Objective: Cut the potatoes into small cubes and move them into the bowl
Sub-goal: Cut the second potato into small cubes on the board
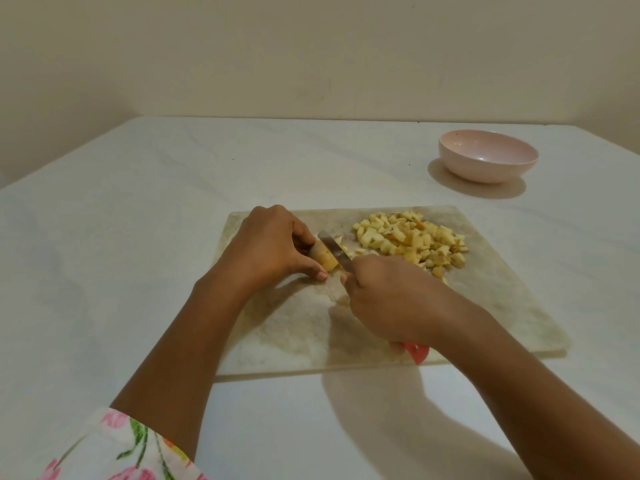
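Your left hand curls over the potato on the board, fingertips tucked back, likely to pin it clear of the edge. Your right hand clenches the knife handle, wrist low, blade angled into the potato's cut end. Cubes sit heaped on the board's far right, on the side toward the empty bowl.

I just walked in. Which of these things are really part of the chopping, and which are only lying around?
Part of the job: left hand holding the potato piece; right hand gripping the knife; potato cubes heaped on the cutting board; pink bowl, standing apart.
Just there: white table; floral sleeve; bare wall.
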